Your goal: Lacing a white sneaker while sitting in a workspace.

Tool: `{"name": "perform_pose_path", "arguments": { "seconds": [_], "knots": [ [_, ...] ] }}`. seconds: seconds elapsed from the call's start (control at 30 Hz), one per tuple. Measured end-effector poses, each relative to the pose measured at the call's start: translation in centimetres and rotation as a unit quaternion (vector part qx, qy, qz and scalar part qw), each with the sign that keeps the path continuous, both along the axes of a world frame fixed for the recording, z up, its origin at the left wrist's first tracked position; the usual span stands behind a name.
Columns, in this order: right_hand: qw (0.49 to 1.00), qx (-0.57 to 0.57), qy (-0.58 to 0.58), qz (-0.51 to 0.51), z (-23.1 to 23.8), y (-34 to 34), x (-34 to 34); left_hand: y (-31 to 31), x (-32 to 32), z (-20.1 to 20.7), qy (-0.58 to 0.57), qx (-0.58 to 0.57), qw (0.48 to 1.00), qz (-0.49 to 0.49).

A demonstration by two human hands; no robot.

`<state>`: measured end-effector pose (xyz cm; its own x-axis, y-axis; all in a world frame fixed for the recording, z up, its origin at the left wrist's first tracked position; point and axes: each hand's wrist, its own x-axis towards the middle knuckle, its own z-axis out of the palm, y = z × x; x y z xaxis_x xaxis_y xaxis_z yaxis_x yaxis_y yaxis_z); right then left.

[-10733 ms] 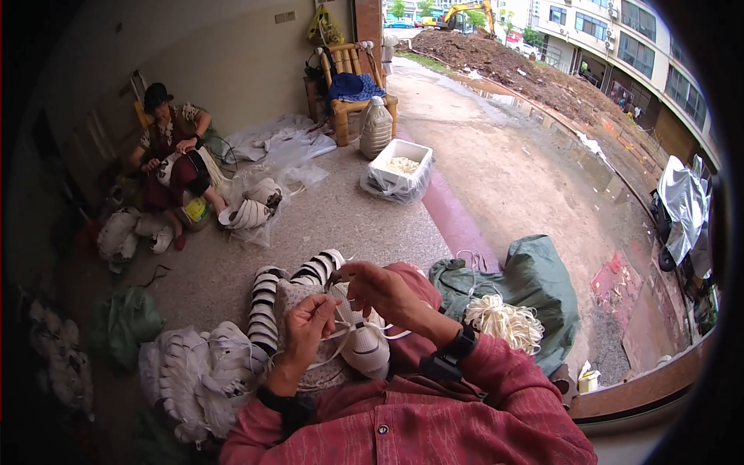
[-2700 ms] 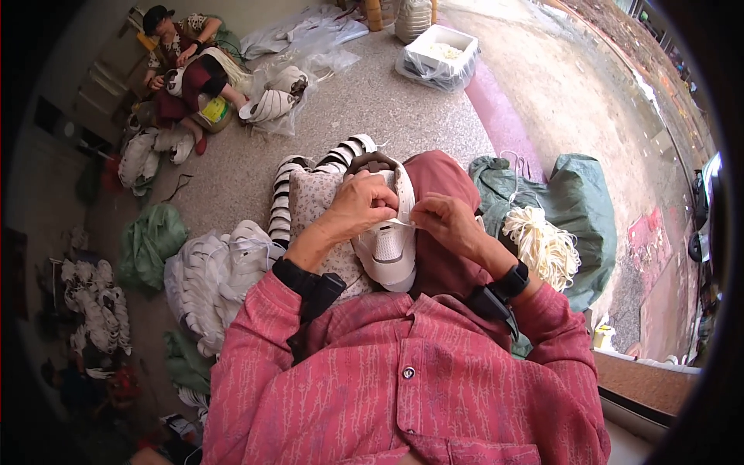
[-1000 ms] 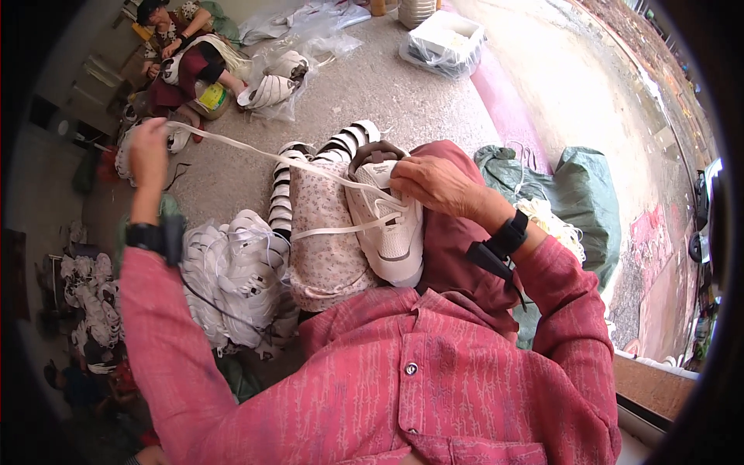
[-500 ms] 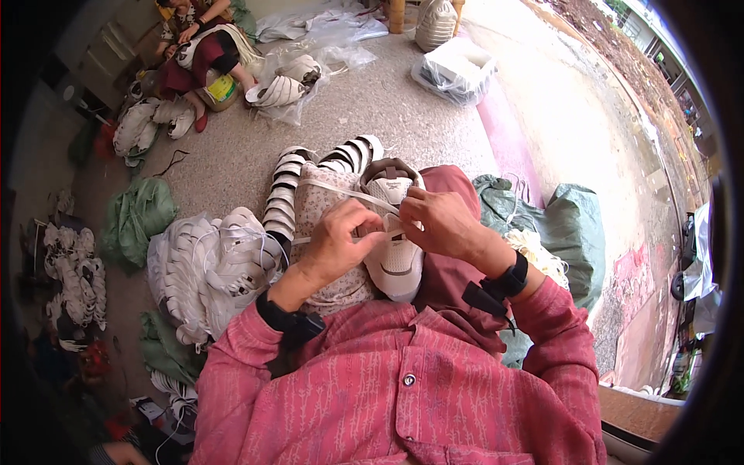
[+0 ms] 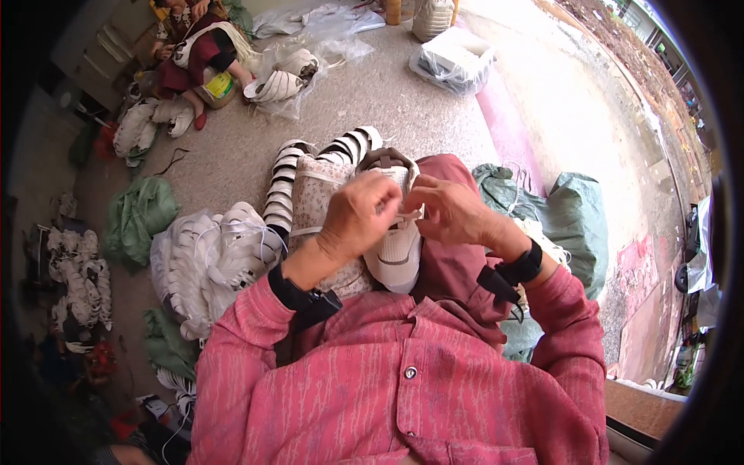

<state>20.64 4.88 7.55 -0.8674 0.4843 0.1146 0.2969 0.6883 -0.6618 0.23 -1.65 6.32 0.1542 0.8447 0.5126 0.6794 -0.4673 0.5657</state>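
A white sneaker (image 5: 397,262) with a brown collar lies on my lap, its toe toward me. My left hand (image 5: 361,213) is over its tongue and eyelets, closed with fingertips pinched on the white shoelace, partly hidden by the fingers. Just to the right, my right hand (image 5: 459,211) bends over the shoe's right edge, thumb and fingers closed at the same lace. The two hands' fingertips nearly meet above the shoe. Beside it, a flowered cushion (image 5: 319,184) with white bands rests on my left leg.
Rows of nested white shoe parts (image 5: 280,194) stand beyond the cushion. A plastic bag of white shoes (image 5: 209,260) sits at my left, green sacks (image 5: 577,225) at my right. Farther off are a plastic-wrapped tub (image 5: 453,66) and a seated person (image 5: 198,46) handling a shoe.
My left hand has risen and moved right toward my right hand, now covering the shoe's tongue. The white lace stretched across to the left is no longer seen there.
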Motion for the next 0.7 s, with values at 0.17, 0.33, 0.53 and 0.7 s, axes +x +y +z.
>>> {"name": "perform_pose_path", "arguments": {
  "seconds": [0.17,0.33,0.53,0.7],
  "knots": [
    [0.999,0.026,-0.004,0.031,0.7,0.3,0.5,-0.7,-2.7,-0.2,-0.084,-0.092,0.991,0.055],
    [0.993,0.076,0.004,0.085,0.4,1.1,0.2,-2.0,-4.9,-2.0,0.103,-0.062,0.991,0.058],
    [0.947,0.312,0.023,0.073,0.0,0.9,-1.9,-2.5,-4.7,-2.9,0.122,-0.111,0.985,-0.039],
    [0.900,0.435,0.002,-0.006,-1.0,0.1,-2.0,-2.9,-5.3,-2.3,0.074,-0.157,0.983,-0.066]
  ]
}}
